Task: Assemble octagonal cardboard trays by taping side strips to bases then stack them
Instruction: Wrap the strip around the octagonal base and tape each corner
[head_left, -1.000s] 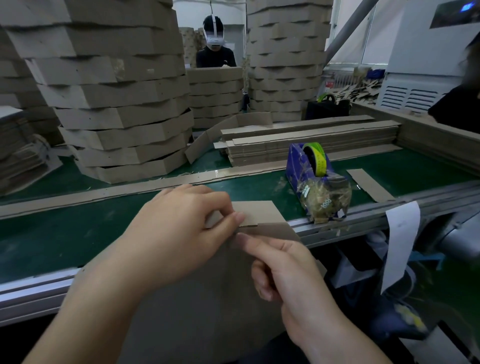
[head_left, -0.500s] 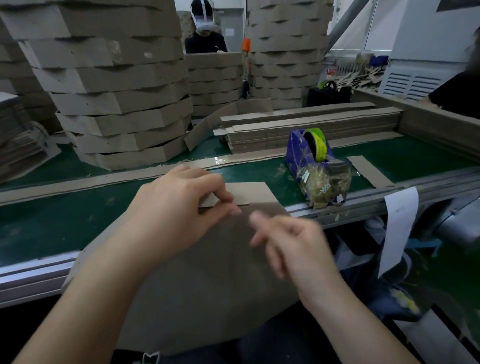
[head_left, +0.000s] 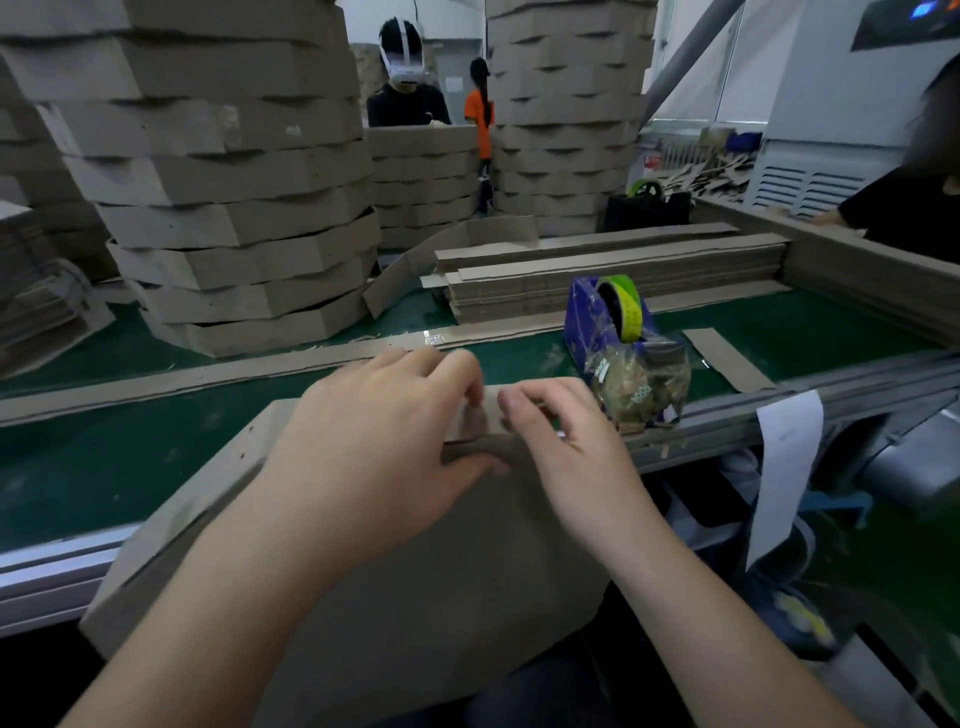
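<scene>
Both hands meet at frame centre on the far edge of the base (head_left: 415, 597), which lies flat across the bench rim and toward the lower frame. Left hand (head_left: 384, 452) pinches that edge, thumb under, fingers curled over the side strip (head_left: 480, 418). Right hand (head_left: 566, 447), half curled, fingertips touching the strip, seems to press rather than grip. Tape dispenser (head_left: 618, 343) sits just right, nearer the right hand. Finished trays (head_left: 234, 208) stack upper left.
</scene>
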